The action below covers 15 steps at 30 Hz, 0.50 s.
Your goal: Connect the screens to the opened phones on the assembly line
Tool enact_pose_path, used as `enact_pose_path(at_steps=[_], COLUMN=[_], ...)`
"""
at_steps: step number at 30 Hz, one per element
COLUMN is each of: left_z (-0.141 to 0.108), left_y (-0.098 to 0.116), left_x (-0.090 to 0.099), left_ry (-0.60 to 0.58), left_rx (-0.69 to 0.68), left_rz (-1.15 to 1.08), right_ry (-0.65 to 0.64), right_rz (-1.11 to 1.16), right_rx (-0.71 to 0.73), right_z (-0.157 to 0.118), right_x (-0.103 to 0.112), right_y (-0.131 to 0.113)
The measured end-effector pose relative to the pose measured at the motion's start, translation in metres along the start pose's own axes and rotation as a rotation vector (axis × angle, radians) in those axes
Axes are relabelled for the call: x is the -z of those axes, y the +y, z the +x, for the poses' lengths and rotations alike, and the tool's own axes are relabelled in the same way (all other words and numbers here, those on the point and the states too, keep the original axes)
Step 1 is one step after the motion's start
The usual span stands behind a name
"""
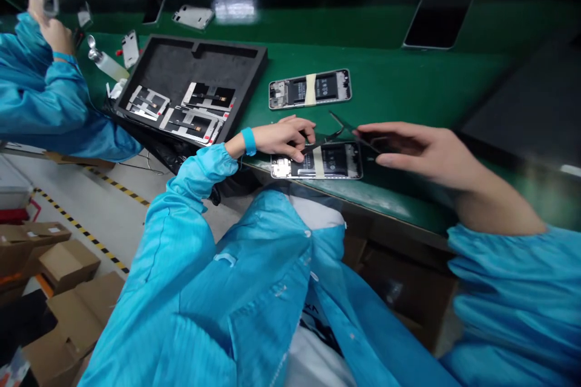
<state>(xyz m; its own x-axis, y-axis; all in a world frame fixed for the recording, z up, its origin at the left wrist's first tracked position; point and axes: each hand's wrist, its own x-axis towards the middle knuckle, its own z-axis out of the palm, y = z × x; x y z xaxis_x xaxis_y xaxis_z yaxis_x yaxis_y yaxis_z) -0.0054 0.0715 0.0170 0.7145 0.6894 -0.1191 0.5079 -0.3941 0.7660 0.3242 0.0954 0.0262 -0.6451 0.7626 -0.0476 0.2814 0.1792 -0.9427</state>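
Observation:
An opened phone lies at the bench's front edge, its black battery showing under a cream strip. My left hand is over its left end, fingers curled, pinching a thin dark strip that slants up over the battery. On the right, my right hand holds a thin dark piece between thumb and fingers, above the phone's right end. The two dark pieces come close together or touch; whether they are film or a tool I cannot tell. Another opened phone lies just behind.
A black foam tray with several phone screen parts stands left. Beyond it are a bottle and white phone shells. A dark phone panel leans at back right. A co-worker's blue sleeve is at far left; cardboard boxes are on the floor.

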Motion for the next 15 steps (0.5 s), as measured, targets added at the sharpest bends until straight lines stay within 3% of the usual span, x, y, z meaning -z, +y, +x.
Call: enact_pose_path(at_steps=[3,7,10,13,15], left_z=[-0.004,-0.029,-0.052,-0.085,-0.116], left_y=[0.013,0.053,0.079,0.077,0.055], left_x=[0.007,0.0,-0.005,0.021,0.054], left_ry=[0.078,0.533,0.753,1.052,1.277], left_rx=[-0.02,-0.047,0.021,0.226,0.404], left_rz=[-0.056,-0.169,-0.26,-0.318,-0.322], right_ry=[0.015,-0.176,-0.373,-0.398,-0.247], right_rz=[0.184,0.457,0.498,0.493,0.423], right_rx=[-0.103,-0.263,-0.333,-0.192,-0.017], right_z=[0.001,0.008,0.02,0.028,0.025], right_x=[-0.001,-0.013,-0.035,-0.054,-0.051], right_y=[-0.016,-0.044,-0.065,-0.081,-0.082])
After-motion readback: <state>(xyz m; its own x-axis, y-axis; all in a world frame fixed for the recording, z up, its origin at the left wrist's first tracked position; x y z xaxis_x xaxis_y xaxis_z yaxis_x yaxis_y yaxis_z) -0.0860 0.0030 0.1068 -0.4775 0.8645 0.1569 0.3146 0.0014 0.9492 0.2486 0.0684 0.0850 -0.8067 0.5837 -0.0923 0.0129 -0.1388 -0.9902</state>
